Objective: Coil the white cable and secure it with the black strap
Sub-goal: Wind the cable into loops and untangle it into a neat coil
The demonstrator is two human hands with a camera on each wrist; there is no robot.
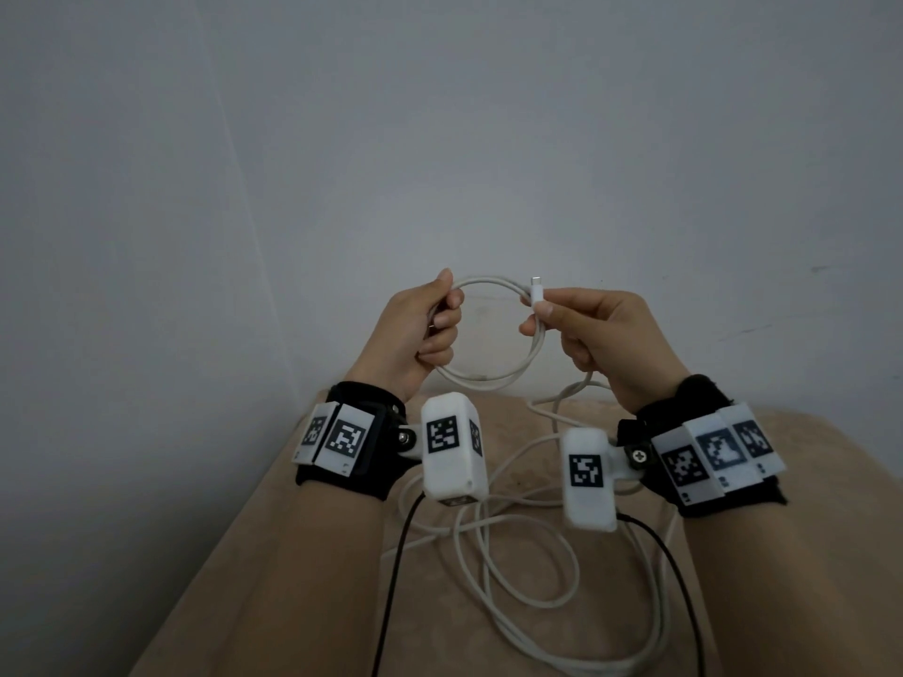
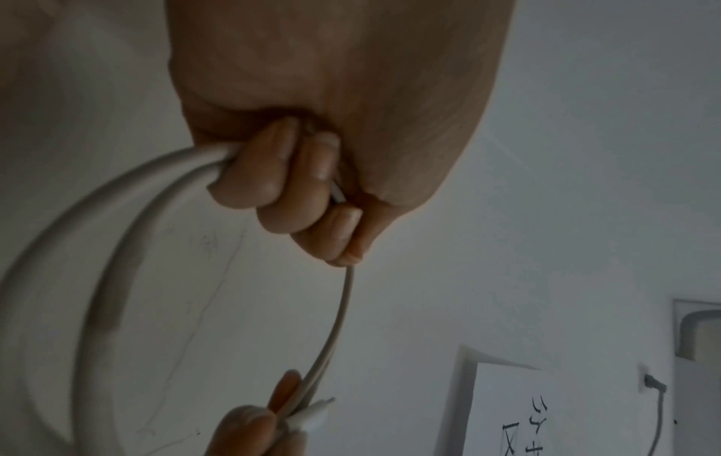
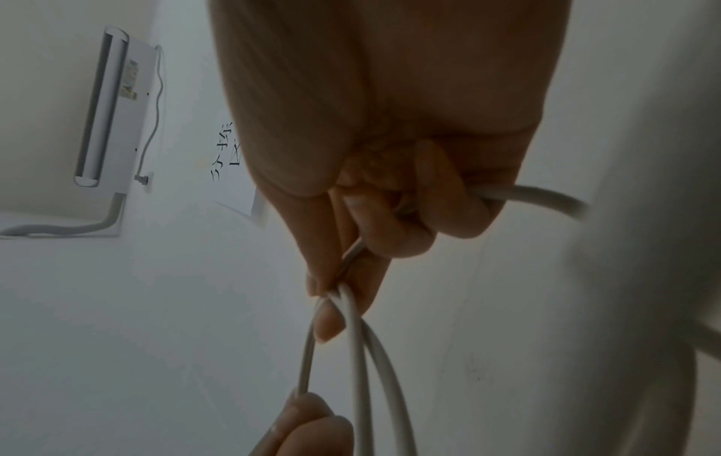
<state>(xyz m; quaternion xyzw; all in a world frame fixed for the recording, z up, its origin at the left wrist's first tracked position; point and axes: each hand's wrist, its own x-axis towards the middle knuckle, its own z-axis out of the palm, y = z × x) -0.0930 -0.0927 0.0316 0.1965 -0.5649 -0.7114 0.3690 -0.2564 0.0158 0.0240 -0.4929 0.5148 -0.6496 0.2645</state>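
Observation:
A white cable [image 1: 488, 378] forms a round loop held up between both hands in front of the wall. My left hand [image 1: 430, 324] grips the loop's left side, fingers curled round its strands [image 2: 187, 166]. My right hand [image 1: 576, 324] pinches the loop's right side just below the cable's plug [image 1: 536, 288], which points up; the wrist view shows thumb and forefinger on the strands [image 3: 351, 311]. The rest of the cable [image 1: 527, 559] lies in loose tangled loops on the beige surface below. No black strap shows in any view.
A beige padded surface [image 1: 303, 554] lies under my forearms, against a grey-white wall [image 1: 440, 139]. Two thin black leads [image 1: 396, 569] run down from the wrist cameras. A wall-mounted unit [image 3: 105, 108] and a paper sign [image 2: 519, 413] show in the wrist views.

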